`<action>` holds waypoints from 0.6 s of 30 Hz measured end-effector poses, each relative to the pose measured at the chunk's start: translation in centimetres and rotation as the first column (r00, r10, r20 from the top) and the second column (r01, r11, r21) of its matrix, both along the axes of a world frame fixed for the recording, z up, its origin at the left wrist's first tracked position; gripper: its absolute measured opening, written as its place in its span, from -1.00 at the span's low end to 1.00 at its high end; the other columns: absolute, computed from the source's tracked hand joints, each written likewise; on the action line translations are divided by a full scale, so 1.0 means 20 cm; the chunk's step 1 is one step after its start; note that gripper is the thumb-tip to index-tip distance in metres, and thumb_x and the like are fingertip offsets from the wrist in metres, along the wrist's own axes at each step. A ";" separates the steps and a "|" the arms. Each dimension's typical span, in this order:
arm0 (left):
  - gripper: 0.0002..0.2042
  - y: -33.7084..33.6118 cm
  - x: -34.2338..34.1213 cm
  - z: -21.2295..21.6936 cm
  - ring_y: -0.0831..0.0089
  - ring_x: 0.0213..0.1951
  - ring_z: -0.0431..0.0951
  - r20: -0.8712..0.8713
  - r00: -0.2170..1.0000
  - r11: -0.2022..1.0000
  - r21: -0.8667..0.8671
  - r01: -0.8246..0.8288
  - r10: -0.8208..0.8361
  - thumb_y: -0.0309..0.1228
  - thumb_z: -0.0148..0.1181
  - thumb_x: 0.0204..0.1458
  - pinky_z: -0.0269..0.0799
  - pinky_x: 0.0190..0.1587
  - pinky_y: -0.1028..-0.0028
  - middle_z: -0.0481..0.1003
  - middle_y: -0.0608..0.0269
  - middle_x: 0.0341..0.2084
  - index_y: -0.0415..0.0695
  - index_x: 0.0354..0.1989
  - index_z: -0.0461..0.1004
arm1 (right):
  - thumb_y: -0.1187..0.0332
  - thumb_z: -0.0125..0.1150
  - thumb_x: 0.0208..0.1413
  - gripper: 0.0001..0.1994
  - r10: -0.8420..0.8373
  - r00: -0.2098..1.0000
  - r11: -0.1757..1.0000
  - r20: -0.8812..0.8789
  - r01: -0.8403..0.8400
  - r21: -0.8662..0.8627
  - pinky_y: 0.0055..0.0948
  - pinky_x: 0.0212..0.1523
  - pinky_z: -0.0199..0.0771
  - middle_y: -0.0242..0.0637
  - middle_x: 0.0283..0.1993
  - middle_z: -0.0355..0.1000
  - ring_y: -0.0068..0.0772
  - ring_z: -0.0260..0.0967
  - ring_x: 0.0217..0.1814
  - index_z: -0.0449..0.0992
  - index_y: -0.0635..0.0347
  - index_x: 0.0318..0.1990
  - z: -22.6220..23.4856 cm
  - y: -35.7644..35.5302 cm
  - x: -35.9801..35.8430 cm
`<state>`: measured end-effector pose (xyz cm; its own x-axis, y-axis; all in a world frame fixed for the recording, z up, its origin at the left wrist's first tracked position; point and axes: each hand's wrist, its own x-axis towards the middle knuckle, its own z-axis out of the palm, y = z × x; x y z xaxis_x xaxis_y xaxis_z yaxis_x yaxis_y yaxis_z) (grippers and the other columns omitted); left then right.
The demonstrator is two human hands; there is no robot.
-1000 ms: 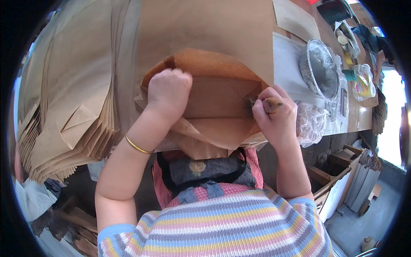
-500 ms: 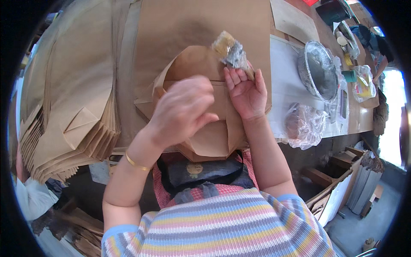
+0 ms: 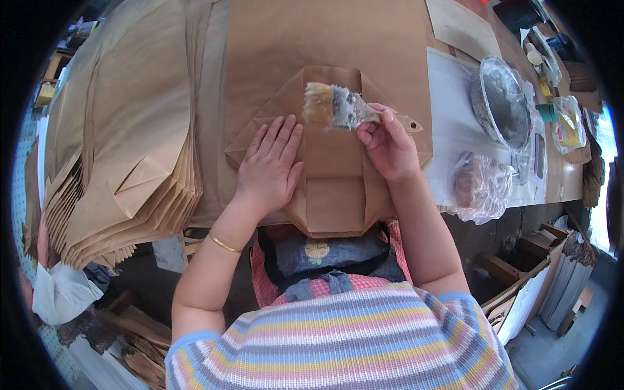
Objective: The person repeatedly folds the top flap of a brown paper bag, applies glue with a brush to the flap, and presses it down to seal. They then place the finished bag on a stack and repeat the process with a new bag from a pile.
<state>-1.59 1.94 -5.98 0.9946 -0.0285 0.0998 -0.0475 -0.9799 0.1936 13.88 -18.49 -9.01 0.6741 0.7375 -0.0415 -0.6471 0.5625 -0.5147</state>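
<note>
In front of me a brown paper bag (image 3: pixel 335 201) lies with its end folded out flat into a many-sided shape, on top of a large brown paper sheet (image 3: pixel 325 32). My left hand (image 3: pixel 272 159) rests flat on the left part of the folded end, its fingers stretched out. Above the right part, my right hand (image 3: pixel 390 140) grips a paintbrush (image 3: pixel 354 112) by its handle. The brush's wide tan bristles point left over the folded end, and its ferrule is crusted with grey and white residue. Whether the bristles touch the paper, I cannot tell.
At the left, several folded brown paper bags (image 3: pixel 136 97) lie in an overlapping stack. A round grey basin (image 3: pixel 500 104) with greyish contents stands at the right, beside a clear plastic bag (image 3: pixel 481 188). Wooden boards and crates (image 3: pixel 520 260) are below the table's right edge.
My left hand has come down from a blurred, raised position to lie flat on the paper. The raised flap now lies flat. My right hand has turned the brush so its bristles point left.
</note>
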 end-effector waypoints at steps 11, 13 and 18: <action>-0.40 0.01 0.11 -0.06 0.08 0.38 0.02 0.051 0.999 0.997 0.076 -0.019 0.015 -0.07 -0.04 0.16 -0.18 0.39 0.05 0.09 0.04 0.35 -0.06 0.35 0.13 | 0.24 0.31 0.07 -0.74 0.387 0.898 0.729 0.207 -0.161 -0.666 -0.45 -0.23 0.43 -0.29 -0.31 0.48 -0.49 0.41 -0.23 0.57 0.26 -0.21 0.25 -0.25 -0.31; -0.38 0.01 0.10 -0.03 0.04 0.38 0.00 0.009 1.000 0.997 0.072 -0.019 0.018 -0.13 -0.05 0.17 -0.21 0.40 0.05 0.04 0.01 0.37 -0.08 0.38 0.05 | 0.29 0.32 0.05 -0.74 0.380 0.735 0.764 0.561 0.093 -0.638 -0.42 -0.31 0.46 -0.26 -0.29 0.49 -0.43 0.45 -0.25 0.56 0.30 -0.20 0.32 -0.38 -0.36; -0.39 0.03 0.08 -0.04 0.05 0.38 0.00 0.029 0.999 0.993 0.116 -0.026 0.022 -0.14 -0.06 0.18 -0.18 0.39 0.06 0.04 0.02 0.37 -0.08 0.38 0.05 | 0.40 0.32 -0.02 -0.76 0.593 -0.114 0.727 0.797 0.502 -0.469 -0.35 -0.31 0.51 -0.15 -0.23 0.47 -0.16 0.49 -0.24 0.55 0.30 -0.19 0.57 -0.44 -0.28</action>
